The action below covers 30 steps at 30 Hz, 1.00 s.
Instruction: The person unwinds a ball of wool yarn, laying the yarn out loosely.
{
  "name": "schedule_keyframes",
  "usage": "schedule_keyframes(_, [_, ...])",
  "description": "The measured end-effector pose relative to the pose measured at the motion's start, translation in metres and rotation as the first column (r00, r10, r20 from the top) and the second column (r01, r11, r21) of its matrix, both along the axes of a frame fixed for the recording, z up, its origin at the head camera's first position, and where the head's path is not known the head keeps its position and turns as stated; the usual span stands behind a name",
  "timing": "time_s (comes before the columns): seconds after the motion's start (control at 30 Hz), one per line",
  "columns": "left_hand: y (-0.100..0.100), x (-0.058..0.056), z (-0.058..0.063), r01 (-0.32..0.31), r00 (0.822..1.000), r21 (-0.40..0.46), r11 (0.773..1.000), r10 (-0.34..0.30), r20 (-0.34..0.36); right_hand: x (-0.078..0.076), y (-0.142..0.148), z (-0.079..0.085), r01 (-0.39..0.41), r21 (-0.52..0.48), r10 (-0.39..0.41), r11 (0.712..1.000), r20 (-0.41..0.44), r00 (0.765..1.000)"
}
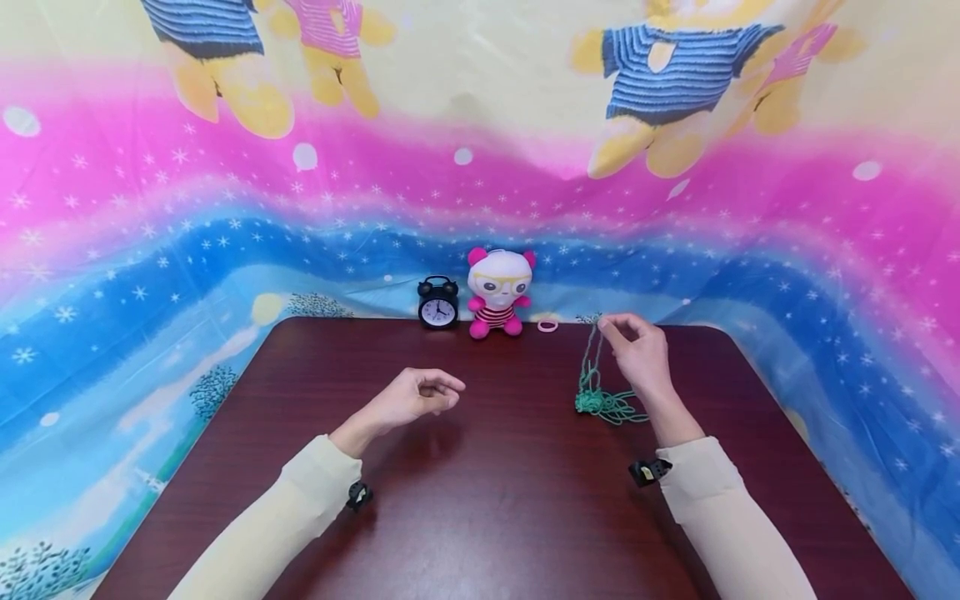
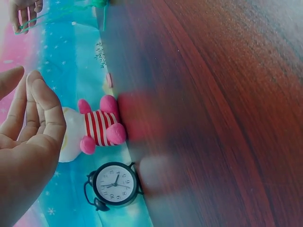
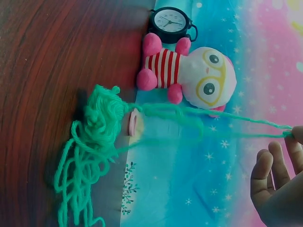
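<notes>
On the right of the table, my right hand pinches a loop of green yarn between thumb and forefinger. Strands run down from the fingertips to a tangled bundle, which sits on the tabletop with loose loops spread beside it. The right wrist view shows the bundle and two taut strands leading to the right hand. My left hand hovers over the middle left of the table, fingers loosely bent and holding nothing. In the left wrist view, this left hand has a gap between thumb and forefinger.
Along the back edge of the dark wooden table stand a black alarm clock and a pink and white plush toy with yellow glasses. A small pink ring lies right of the toy. A printed curtain hangs behind.
</notes>
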<state>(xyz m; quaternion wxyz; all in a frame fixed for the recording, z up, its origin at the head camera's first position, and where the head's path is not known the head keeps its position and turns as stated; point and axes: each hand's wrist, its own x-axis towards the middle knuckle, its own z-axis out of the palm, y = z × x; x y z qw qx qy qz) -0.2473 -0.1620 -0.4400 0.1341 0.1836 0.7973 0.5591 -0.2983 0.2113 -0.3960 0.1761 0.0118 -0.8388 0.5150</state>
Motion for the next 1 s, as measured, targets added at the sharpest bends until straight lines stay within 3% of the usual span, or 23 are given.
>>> schedule_keyframes(0.57, [0.01,-0.003,-0.004,0.002,1.0,-0.004,1.0,-0.002,-0.004,-0.001,0.011,-0.001,0.009,-0.014,-0.009,1.0,0.017,1.0])
schedule_keyframes(1.0, [0.037,-0.01,-0.001,-0.045,0.988,-0.099,0.994,0.03,-0.155,0.001,0.016,0.001,0.032,-0.028,-0.031,0.999,0.012,0.999])
